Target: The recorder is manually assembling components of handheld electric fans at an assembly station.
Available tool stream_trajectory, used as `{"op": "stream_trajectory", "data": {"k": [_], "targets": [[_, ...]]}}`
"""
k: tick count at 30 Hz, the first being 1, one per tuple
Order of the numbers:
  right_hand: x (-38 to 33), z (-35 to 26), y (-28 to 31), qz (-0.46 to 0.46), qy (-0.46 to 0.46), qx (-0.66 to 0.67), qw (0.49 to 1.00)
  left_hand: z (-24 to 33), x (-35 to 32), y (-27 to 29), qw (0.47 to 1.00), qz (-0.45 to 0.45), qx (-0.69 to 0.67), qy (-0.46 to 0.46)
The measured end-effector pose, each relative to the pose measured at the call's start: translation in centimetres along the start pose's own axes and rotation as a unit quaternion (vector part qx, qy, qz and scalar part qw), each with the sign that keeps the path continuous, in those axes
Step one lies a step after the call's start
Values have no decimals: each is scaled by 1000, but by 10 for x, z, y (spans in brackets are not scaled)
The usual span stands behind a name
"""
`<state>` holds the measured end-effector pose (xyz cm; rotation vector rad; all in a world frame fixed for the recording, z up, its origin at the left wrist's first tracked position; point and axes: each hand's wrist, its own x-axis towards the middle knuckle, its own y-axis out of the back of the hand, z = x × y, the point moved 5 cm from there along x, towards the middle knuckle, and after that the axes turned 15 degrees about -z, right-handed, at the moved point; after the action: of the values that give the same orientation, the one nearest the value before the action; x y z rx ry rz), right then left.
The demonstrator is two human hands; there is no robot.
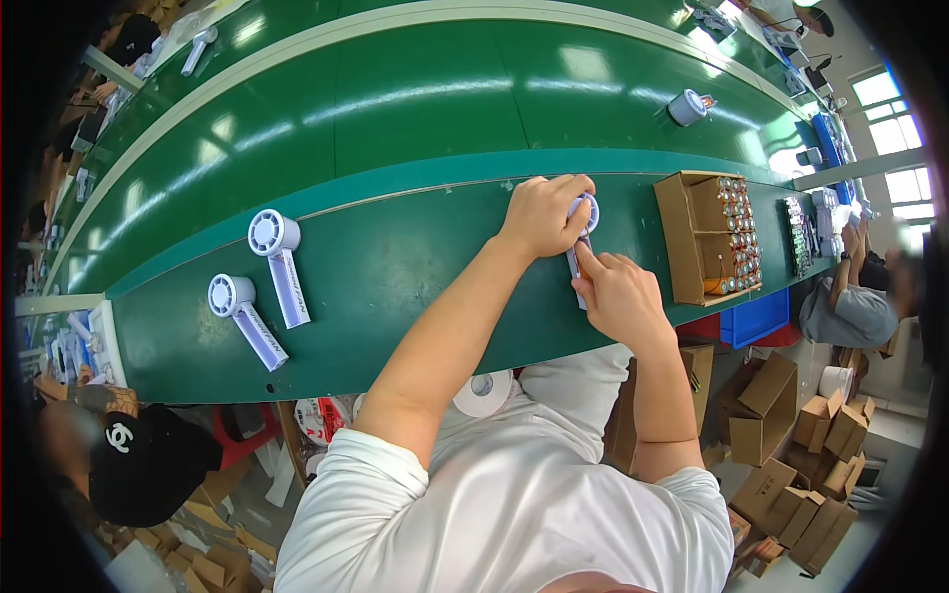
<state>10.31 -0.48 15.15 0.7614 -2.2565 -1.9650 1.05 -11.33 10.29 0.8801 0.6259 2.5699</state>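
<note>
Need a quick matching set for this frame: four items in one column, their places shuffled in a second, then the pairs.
Items:
1. left hand
2. right hand
3. cardboard box of batteries
4. two finished white handheld fans

Places:
A. lying side by side on the green table, to the person's left
B. over the round head of a white fan
C. right of both hands on the table
D. at that fan's handle

Pairs: 1-B, 2-D, 3-C, 4-A

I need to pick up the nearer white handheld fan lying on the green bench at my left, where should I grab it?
Take the nearer white fan by its long flat handle, coming from above. The handle lies flat and bare on the green bench, slimmer than the round head, and apart from the second fan.
</note>
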Motion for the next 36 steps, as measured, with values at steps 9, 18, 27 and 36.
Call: {"op": "stream_trajectory", "data": {"k": [9,18,27,36], "targets": [[-28,112,-52,337,-125,318,877,-22,-4,18,962,207,110,144],[-13,106,-38,292,-66,319,899,-20,-3,9,962,84,204,163],[-16,115,-44,296,-61,353,886,-18,39,19,949,69,259,165],[-25,111,-41,319,-22,349,881,-41,55,41,903,127,371,177]]}}
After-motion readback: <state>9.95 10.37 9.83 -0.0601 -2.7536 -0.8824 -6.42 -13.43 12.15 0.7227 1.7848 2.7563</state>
